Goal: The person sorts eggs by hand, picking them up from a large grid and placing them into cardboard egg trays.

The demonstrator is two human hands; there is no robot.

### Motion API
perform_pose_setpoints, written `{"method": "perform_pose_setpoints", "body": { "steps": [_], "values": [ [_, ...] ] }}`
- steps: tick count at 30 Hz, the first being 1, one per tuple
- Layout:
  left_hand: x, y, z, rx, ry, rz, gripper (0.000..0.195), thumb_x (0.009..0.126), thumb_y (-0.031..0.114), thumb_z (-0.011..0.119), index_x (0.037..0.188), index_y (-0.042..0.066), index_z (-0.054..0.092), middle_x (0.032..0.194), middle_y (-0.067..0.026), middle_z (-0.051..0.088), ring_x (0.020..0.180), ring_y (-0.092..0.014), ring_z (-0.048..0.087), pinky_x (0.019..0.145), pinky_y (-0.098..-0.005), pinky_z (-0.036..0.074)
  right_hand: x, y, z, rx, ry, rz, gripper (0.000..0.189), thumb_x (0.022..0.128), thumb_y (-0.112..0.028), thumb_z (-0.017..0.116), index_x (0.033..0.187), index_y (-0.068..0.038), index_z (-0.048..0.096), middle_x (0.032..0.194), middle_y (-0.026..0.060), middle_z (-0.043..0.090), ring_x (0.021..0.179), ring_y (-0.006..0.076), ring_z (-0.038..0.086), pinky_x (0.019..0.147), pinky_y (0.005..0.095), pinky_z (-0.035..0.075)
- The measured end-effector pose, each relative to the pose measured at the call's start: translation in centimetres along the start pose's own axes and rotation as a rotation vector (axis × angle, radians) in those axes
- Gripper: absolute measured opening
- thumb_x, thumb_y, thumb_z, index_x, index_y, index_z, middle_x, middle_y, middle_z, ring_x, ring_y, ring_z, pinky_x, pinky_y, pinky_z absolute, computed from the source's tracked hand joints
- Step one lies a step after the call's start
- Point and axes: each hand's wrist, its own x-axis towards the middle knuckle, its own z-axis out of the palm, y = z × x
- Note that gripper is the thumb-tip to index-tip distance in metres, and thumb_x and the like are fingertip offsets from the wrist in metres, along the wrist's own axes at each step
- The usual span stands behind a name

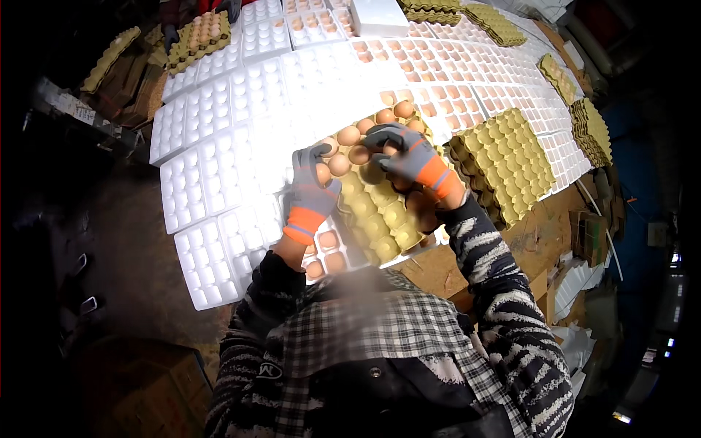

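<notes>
Before me a yellow pulp egg tray (pixel 378 211) holds brown eggs (pixel 349 136) in its far rows and along its right side; several nearer cups are bare. My left hand (pixel 313 189), in a grey and orange work glove, curls at the tray's left edge around a brown egg (pixel 323 174). Over the tray's right half, my gloved right hand (pixel 408 153) bends its fingers around another egg (pixel 390 149), partly hidden by the glove. Under the tray's near left side lies a white foam egg tray (pixel 323 268) with eggs in its pockets.
White foam trays (pixel 219 175) cover the table, bare at left and egg-filled (pixel 454 104) at right. Stacked pulp trays (pixel 506 164) stand at right. A white foam block (pixel 379 17) lies at the back. Another person's gloved hand (pixel 171 38) is near a pulp tray of eggs (pixel 201 38).
</notes>
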Motion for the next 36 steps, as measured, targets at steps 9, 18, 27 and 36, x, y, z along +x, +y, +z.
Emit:
{"method": "perform_pose_setpoints", "body": {
  "steps": [9, 18, 27, 36],
  "values": [
    [2.6, 0.3, -0.5, 0.087, -0.084, -0.251, 0.042, 0.079, 0.015, 0.076, 0.118, 0.006, 0.062, 0.112, -0.0119, 0.068, 0.102, -0.028, 0.067, 0.088, -0.0358, 0.054, 3.3, 4.9, -3.2, -0.051, -0.05, -0.069, 0.044, 0.084, -0.019, 0.073, 0.126, -0.011, 0.062, 0.11, 0.0053, 0.068, 0.096, 0.0173, 0.066, 0.084, 0.0306, 0.054],
    [6.5, -0.7, -0.7, 0.791, -0.32, -0.223, 0.052, 0.077, 0.041, 0.079, 0.125, 0.022, 0.068, 0.145, -0.007, 0.05, 0.119, -0.03, 0.058, 0.1, -0.0426, 0.05, 9.4, 1.1, 2.9, -1.452, -0.277, -0.031, 0.029, 0.09, -0.029, 0.06, 0.115, -0.016, 0.067, 0.118, 0.0135, 0.059, 0.102, 0.0312, 0.065, 0.084, 0.0428, 0.053],
    [-5.0, -6.2, -11.6, 0.417, -0.184, -0.112, 0.051, 0.074, 0.024, 0.084, 0.123, 0.018, 0.071, 0.134, -0.0114, 0.056, 0.114, -0.03, 0.063, 0.095, -0.0397, 0.055, 4.0, -3.2, 11.3, -1.154, -0.43, 0.033, 0.035, 0.088, -0.034, 0.063, 0.121, -0.022, 0.066, 0.121, 0.0123, 0.058, 0.109, 0.0318, 0.064, 0.081, 0.045, 0.054],
    [-12.2, -10.6, -8.7, 0.503, -0.432, -0.361, 0.059, 0.078, 0.033, 0.077, 0.134, 0.024, 0.06, 0.14, -0.0109, 0.05, 0.122, -0.033, 0.055, 0.098, -0.0427, 0.052, 4.4, 5.1, 19.9, -1.743, -0.798, -0.252, 0.034, 0.09, -0.025, 0.056, 0.12, -0.009, 0.062, 0.108, 0.012, 0.063, 0.094, 0.0263, 0.061, 0.071, 0.0395, 0.045]
  ]
}}
